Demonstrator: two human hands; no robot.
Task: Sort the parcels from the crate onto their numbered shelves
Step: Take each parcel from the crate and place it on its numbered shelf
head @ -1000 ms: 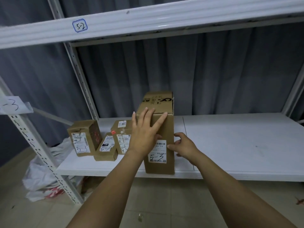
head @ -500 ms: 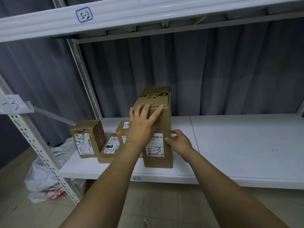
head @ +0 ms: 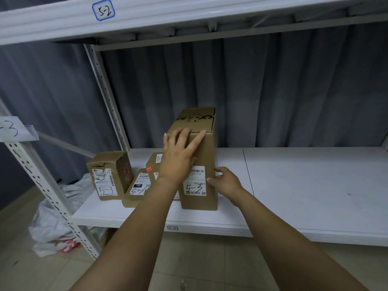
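Four parcels share the shelf (head: 294,185). My left hand (head: 178,158), fingers flat, presses the tall 5-3 parcel (head: 209,156) while my right hand (head: 226,181) pinches its right front edge. Pushed farther back from the shelf's front edge, it looks placed; smaller parcels (head: 109,175) crowd its left, bare board lies right.

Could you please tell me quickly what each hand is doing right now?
Left hand: open, flat against the front of the tall parcel.
Right hand: grips that parcel's right edge.
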